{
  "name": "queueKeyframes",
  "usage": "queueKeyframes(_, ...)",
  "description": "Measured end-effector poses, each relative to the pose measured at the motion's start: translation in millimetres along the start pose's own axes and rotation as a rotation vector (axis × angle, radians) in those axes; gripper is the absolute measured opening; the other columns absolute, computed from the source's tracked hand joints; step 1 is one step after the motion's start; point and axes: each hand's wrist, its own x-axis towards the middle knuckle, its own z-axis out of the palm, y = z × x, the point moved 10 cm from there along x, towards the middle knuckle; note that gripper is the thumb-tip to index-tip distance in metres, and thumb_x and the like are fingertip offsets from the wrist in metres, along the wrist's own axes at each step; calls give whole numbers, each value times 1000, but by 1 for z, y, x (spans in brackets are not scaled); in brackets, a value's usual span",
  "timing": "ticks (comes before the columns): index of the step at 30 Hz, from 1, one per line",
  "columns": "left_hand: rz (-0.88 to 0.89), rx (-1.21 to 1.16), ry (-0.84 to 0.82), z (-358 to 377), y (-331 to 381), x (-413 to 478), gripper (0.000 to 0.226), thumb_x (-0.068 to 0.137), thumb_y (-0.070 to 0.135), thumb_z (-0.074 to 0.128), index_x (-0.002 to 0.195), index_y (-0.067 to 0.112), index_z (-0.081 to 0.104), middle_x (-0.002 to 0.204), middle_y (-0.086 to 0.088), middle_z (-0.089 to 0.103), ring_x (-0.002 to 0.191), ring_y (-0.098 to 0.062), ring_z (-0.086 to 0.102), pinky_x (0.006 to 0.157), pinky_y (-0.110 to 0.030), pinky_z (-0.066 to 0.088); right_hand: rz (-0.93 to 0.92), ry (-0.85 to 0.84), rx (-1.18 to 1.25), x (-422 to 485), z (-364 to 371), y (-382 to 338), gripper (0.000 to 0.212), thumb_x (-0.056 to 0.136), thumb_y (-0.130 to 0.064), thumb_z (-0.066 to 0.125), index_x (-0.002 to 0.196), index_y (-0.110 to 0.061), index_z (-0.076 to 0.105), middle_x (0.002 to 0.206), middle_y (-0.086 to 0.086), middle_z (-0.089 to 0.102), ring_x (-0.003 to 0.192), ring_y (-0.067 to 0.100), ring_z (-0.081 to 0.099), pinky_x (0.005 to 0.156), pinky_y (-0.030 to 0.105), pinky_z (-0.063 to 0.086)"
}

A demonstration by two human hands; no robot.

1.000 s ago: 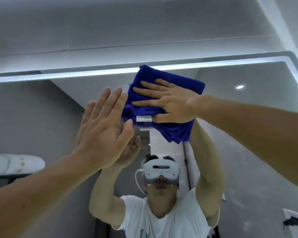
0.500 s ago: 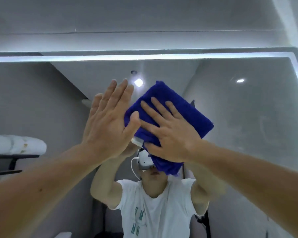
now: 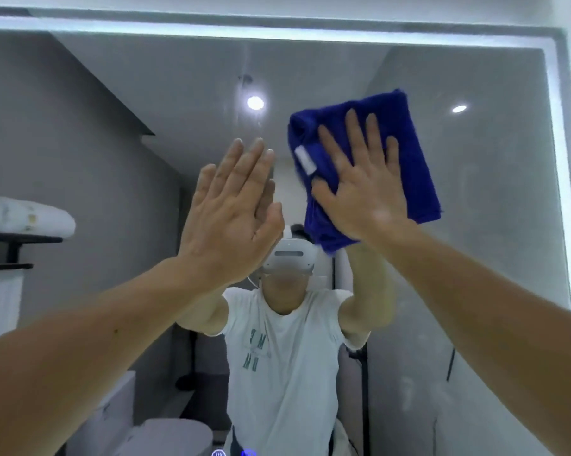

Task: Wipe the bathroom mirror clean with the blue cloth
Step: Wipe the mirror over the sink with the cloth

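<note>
Blue cloth [image 3: 415, 166], folded, lies flat on the mirror [image 3: 491, 241] right of centre, pressed there by the right hand [image 3: 369, 199], whose grip is open with fingers spread straight over it. Just beside it the left hand [image 3: 231, 222] is raised flat against the glass, grip open, holding nothing.
</note>
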Motion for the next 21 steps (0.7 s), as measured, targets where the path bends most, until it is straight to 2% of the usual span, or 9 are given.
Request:
queueKeyframes(5, -10, -6, -27, 15, 12, -16, 66, 95, 45, 23, 156, 18, 19, 165, 4, 11, 151, -8, -3, 123, -40, 3, -300, -43, -8, -113, 21, -34, 72, 93, -58, 29, 158, -30, 11, 166, 8, 5, 152, 32, -1, 121, 56, 3)
queueKeyframes(9, -20, 23, -64, 21, 20, -29, 67, 95, 45, 20, 156, 19, 16, 165, 4, 7, 151, -8, -5, 123, -44, 6, -600, -124, -57, -195, 41, -47, 78, 91, -57, 43, 158, -31, 12, 166, 5, 3, 152, 32, 1, 120, 56, 3)
queueKeyframes(11, -17, 41, -61, 19, 22, -33, 67, 95, 45, 20, 156, 18, 17, 165, 2, 10, 151, -10, -3, 122, -45, 8, -759, -153, -70, -209, 42, -47, 77, 91, -58, 43, 157, -34, 12, 166, 2, 4, 152, 30, 2, 120, 54, 3)
queueKeyframes(13, -12, 36, -62, 18, 24, -35, 66, 95, 45, 20, 156, 18, 17, 165, 3, 10, 151, -9, -3, 122, -46, 8, -807, -154, -94, -189, 38, -38, 76, 91, -59, 39, 157, -35, 12, 166, 1, 5, 152, 29, 1, 121, 53, 2)
queueKeyframes(15, -3, 14, -77, 19, 31, -38, 66, 96, 47, 19, 156, 19, 17, 165, 3, 9, 151, -9, -3, 122, -46, 8, -641, -96, -105, -135, 25, -18, 74, 92, -59, 32, 157, -35, 8, 166, 2, 4, 152, 29, 0, 121, 52, 3)
queueKeyframes(18, -4, 4, -62, 18, 40, -40, 66, 96, 45, 22, 155, 18, 21, 164, 1, 13, 151, -12, 1, 122, -46, 8, -207, -63, -64, -54, 10, 20, 69, 96, -58, 23, 156, -36, -5, 166, 2, -7, 152, 28, -7, 121, 47, -5)
queueKeyframes(21, -34, 11, -45, 15, 39, -40, 66, 95, 44, 23, 155, 18, 22, 164, 1, 14, 152, -13, 3, 122, -45, 7, 68, -44, 25, -41, 9, 22, 69, 96, -57, 19, 157, -33, -2, 166, 6, -6, 151, 32, -8, 120, 51, -5)
